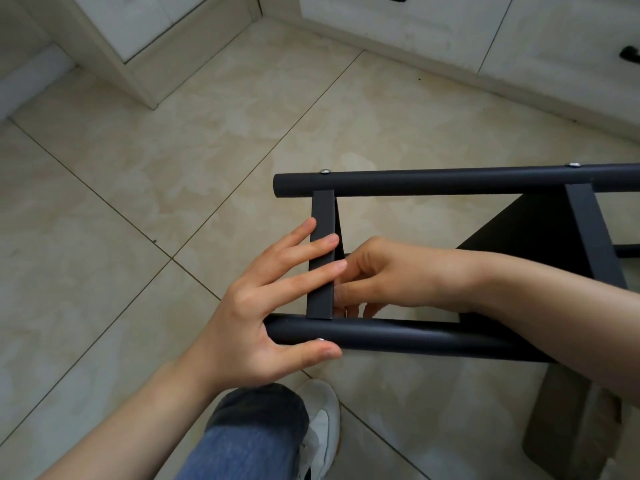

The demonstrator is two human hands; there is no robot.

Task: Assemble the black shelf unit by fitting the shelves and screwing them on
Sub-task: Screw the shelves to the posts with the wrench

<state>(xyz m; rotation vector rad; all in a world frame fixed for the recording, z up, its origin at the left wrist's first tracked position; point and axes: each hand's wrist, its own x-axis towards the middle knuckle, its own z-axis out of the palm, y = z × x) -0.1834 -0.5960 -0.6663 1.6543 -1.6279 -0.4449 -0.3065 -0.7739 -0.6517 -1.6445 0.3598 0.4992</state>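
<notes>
Beige marble-look floor tiles (138, 202) run to white cabinets (398, 26), one with a black handle (628, 55). At the bottom edge are a blue-jeaned leg (249, 434) and a white sneaker (320, 420); at lower right, possibly cardboard (571, 427), blurred.

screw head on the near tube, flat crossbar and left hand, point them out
screw head (320, 339): head view, its silver top
flat crossbar (323, 214): head view, bare upper face
left hand (249, 315): head view, back of the hand

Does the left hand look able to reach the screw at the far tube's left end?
Probably yes: the screw sits uncovered on the far tube, and the left hand rests on the crossbar leading there.
</notes>
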